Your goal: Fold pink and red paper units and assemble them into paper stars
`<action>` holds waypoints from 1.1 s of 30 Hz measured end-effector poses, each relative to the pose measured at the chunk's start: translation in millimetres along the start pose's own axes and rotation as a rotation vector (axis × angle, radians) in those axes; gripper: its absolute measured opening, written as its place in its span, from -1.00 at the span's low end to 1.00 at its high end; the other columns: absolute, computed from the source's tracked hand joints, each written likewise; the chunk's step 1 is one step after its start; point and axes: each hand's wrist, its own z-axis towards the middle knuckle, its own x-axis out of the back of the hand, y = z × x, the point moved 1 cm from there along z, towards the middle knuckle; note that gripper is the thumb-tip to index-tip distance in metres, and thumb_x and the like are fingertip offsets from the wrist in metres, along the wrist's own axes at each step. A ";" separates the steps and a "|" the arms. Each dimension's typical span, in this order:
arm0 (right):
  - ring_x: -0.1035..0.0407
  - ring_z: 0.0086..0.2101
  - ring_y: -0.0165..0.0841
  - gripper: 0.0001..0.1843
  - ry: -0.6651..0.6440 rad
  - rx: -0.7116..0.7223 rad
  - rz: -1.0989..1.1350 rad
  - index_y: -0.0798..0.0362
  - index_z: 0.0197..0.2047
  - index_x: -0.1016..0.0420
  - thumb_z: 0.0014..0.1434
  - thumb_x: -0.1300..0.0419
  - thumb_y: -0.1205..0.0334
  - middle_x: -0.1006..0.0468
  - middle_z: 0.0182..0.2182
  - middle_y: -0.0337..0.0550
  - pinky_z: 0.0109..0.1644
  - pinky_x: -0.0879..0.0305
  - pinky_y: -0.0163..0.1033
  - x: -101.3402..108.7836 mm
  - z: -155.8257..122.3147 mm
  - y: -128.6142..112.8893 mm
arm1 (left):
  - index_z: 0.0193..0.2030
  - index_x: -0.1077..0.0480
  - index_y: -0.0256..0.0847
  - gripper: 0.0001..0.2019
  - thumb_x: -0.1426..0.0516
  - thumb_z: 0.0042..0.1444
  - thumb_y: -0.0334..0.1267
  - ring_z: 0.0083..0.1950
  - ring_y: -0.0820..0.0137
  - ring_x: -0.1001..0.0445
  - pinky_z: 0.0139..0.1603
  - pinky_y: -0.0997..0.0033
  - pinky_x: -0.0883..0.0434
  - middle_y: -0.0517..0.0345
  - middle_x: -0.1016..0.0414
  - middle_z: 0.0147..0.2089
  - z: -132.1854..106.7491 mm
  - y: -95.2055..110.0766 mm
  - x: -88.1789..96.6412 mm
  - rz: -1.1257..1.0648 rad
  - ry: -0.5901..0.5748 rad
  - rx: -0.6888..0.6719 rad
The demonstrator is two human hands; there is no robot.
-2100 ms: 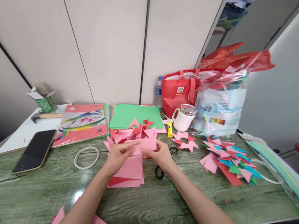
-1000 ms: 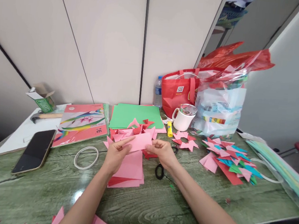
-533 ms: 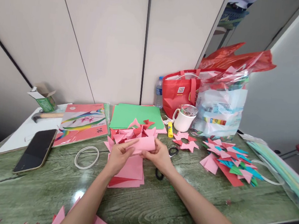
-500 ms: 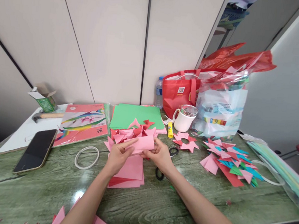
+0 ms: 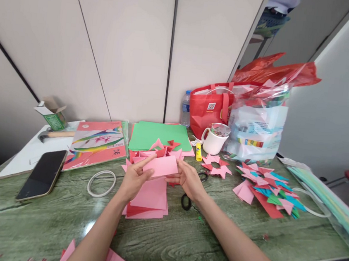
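Well, both hands are busy on one piece of paper. The left hand (image 5: pixel 133 179) pinches the left end of a folded pink paper (image 5: pixel 162 166), its forefinger laid along the upper edge. The right hand (image 5: pixel 188 179) grips the right end between thumb and fingers. Held at both ends like that, the piece looks to be kept taut and flat so its edges stay lined up.

The folded paper is lifted clear of the bench (image 5: pixel 181 247), just above a stack of pink sheets (image 5: pixel 150 200) that lies under the wrists. Its long axis runs from one hand to the other, roughly in line with the near edge of the bench, and its broad face tips back toward the person.

Black scissors (image 5: pixel 186 200) lie just beside the right wrist, within easy reach. Right behind the hands sits a heap of folded pink and red points (image 5: pixel 160 149), and behind that a spread of green sheets (image 5: pixel 158 134). A yellow glue stick (image 5: pixel 198 151) and a white mug (image 5: pixel 213 142) stand to the right, near a small paper star ring (image 5: pixel 216 165). Further right is a bigger pile of coloured folded pieces (image 5: pixel 268 191).

Out to the left are a white ring (image 5: pixel 101 183), a phone (image 5: pixel 41 174) and a pack of coloured paper (image 5: pixel 98 143) — all well apart from the hands.
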 end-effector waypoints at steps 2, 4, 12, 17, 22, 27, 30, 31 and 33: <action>-0.49 -0.30 -0.24 -0.58 0.023 0.034 -0.080 0.05 -0.17 -0.42 -0.05 -0.23 -0.02 -0.58 -0.30 -0.13 -0.39 -0.47 -0.21 -0.1 -0.5 2.0 | 0.19 -0.22 -0.15 -0.37 -0.25 -0.07 -0.23 -0.03 0.23 -0.45 -0.11 0.28 -0.43 -0.08 -0.41 0.11 -0.6 1.4 -1.4 0.002 -0.047 0.006; -0.47 -0.34 -0.25 -0.56 0.040 0.046 -0.151 0.05 -0.23 -0.44 -0.17 -0.33 0.01 -0.58 -0.32 -0.16 -0.43 -0.46 -0.22 0.1 -1.0 5.1 | 0.20 -0.21 -0.14 -0.35 -0.25 -0.09 -0.24 -0.06 0.22 -0.46 -0.14 0.27 -0.45 -0.08 -0.38 0.13 -1.3 2.6 -3.3 0.013 -0.080 0.025; -0.41 -0.34 -0.31 -0.70 0.281 0.229 -0.110 0.06 -0.40 -0.38 -0.12 -0.32 0.05 -0.51 -0.41 -0.23 -0.26 -0.47 -0.15 5.3 2.3 9.2 | -0.23 -0.53 -0.25 -0.68 -0.31 -0.19 -0.21 -0.06 0.15 -0.48 -0.10 0.16 -0.47 -0.06 -0.42 0.09 -0.3 1.6 -6.7 -0.082 0.173 -0.030; -0.43 -0.29 -0.30 -0.84 0.276 0.394 -0.352 0.03 -0.32 -0.38 0.06 -0.20 0.13 -0.52 -0.34 -0.15 -0.12 -0.40 -0.12 -0.6 -4.7 3.9 | -0.26 -0.51 -0.31 -0.68 -0.27 -0.13 -0.13 -0.26 0.21 -0.55 -0.20 0.14 -0.51 -0.07 -0.57 -0.21 -2.1 -1.9 -14.7 -0.049 0.059 0.099; -0.34 -0.02 -0.20 -0.79 -0.045 0.551 -0.698 0.00 -0.20 -0.44 0.04 -0.23 0.22 -0.47 -0.05 -0.03 0.07 -0.23 -0.07 -13.2 -16.4 3.9 | -0.30 -0.43 -0.27 -0.67 -0.26 -0.14 -0.07 -0.34 0.33 -0.52 -0.24 0.26 -0.50 0.09 -0.54 -0.32 -1.9 -4.1 -16.6 -0.080 0.070 0.104; -0.28 0.03 -0.18 -0.70 -0.100 0.559 -0.650 -0.03 -0.19 -0.44 -0.03 -0.30 0.14 -0.41 0.01 -0.02 0.11 -0.19 -0.03 -11.4 -14.1 10.4 | -0.39 -0.34 -0.24 -0.69 -0.28 -0.18 -0.08 -0.39 0.45 -0.44 -0.33 0.39 -0.47 0.25 -0.41 -0.42 -0.5 -3.5 -12.5 -0.040 0.120 0.095; -0.26 0.06 -0.19 -0.60 -0.096 0.514 -0.526 -0.05 -0.12 -0.39 -0.05 -0.31 0.08 -0.37 0.02 -0.02 0.11 -0.21 -0.05 -9.3 -9.9 16.5 | -0.37 -0.35 -0.25 -0.70 -0.27 -0.16 -0.09 -0.37 0.44 -0.43 -0.34 0.41 -0.47 0.20 -0.40 -0.39 -0.9 -1.6 -12.7 -0.020 0.096 0.084; -0.24 0.07 -0.19 -0.54 -0.106 0.496 -0.495 -0.05 -0.07 -0.37 -0.06 -0.32 0.07 -0.35 0.04 -0.02 0.12 -0.21 -0.06 -9.6 -9.3 17.9 | -0.35 -0.36 -0.25 -0.70 -0.26 -0.15 -0.10 -0.36 0.43 -0.43 -0.34 0.41 -0.46 0.19 -0.41 -0.37 -1.0 -1.2 -12.8 -0.006 0.092 0.079; -0.21 0.10 -0.19 -0.41 -0.141 0.468 -0.449 -0.05 0.03 -0.29 -0.08 -0.33 0.06 -0.28 0.10 -0.01 0.14 -0.20 -0.08 -11.7 -9.8 18.8 | -0.34 -0.38 -0.24 -0.72 -0.26 -0.14 -0.12 -0.35 0.43 -0.42 -0.35 0.42 -0.46 0.18 -0.42 -0.35 -1.3 -0.9 -13.2 0.019 0.091 0.062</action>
